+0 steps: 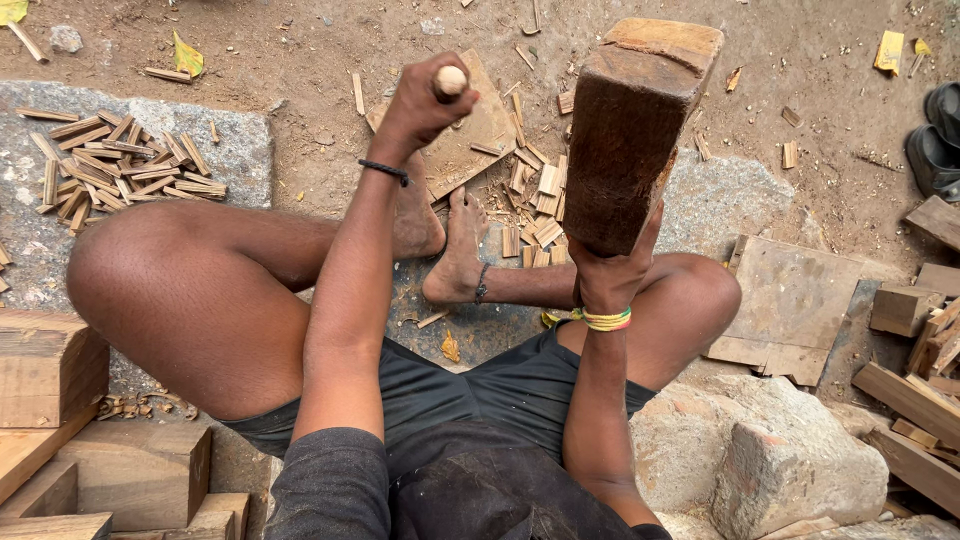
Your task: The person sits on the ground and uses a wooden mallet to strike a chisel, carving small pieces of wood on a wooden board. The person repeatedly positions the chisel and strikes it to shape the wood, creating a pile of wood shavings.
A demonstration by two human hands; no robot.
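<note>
Seated cross-legged on bare dirt ground (800,60), both bare feet (440,235) tucked together in front. Left hand (425,100) raised and clamped around a thin round wooden handle (451,80), pale end of it showing above the fist; what is at the lower end of the handle, hidden behind the hand and not possible to tell. A black band on that wrist. Right hand (612,272) closed from below on a big dark wooden block (632,135), held upright and a little tilted, high above the right knee; coloured bands on that wrist. Hands well apart from each other, each gripping its own thing.

Just beyond the feet, a flat wooden board (470,135) on the ground, partly covered by the left hand. Beside it, between board and block, a loose heap of short pale wood pieces (540,200). Further to the left, on a grey stone slab (240,140), another pile of thin split sticks (120,170). Near the lower left corner, several thick sawn wood blocks (60,400) stacked close together. To the right, a flat worn plank (790,300), a big rough stone (790,460) near the right thigh, and more wood offcuts (920,400) at the edge. Dark sandals (935,140) at the far right edge. Small chips scattered over the dirt.
</note>
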